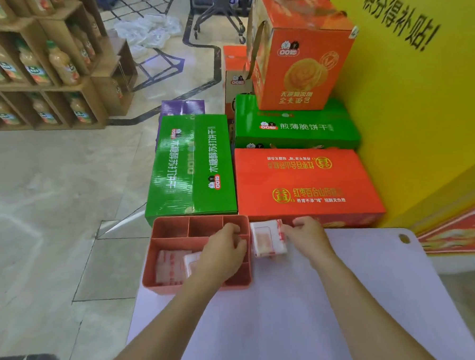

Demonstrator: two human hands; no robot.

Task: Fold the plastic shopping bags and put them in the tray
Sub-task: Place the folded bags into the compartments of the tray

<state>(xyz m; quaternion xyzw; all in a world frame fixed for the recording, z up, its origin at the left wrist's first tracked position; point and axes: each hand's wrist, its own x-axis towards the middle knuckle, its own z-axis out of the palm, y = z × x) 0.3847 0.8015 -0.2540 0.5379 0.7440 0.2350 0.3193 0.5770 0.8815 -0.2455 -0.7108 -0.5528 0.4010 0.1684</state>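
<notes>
From the head camera, you see your left hand (223, 246) over the pink tray (161, 225). Its fingers curl down on a wall inside the tray near the right side, so it seems to hold the tray steady. Your right hand (306, 228) is pinching the right edge of a folded bag (268, 237). Thumb and fingers are tight on it.

The folded bag is a small white and red square. It lies on the white surface (293, 314), just beside the tray's right wall. Two folded bags (170, 267) already lie in the big part of the tray. Behind the tray stand a green box (191, 165) and a red box (305, 181).

This bag is very light, thin and soft - it has no stiffness at all. It is slippery too, and I think the folds will pop open if you let go. So pinch it across all the layers, near the middle of an edge, and press it flat. Then lift it low over the wall - the big part with the other bags looks like the right spot.
</notes>
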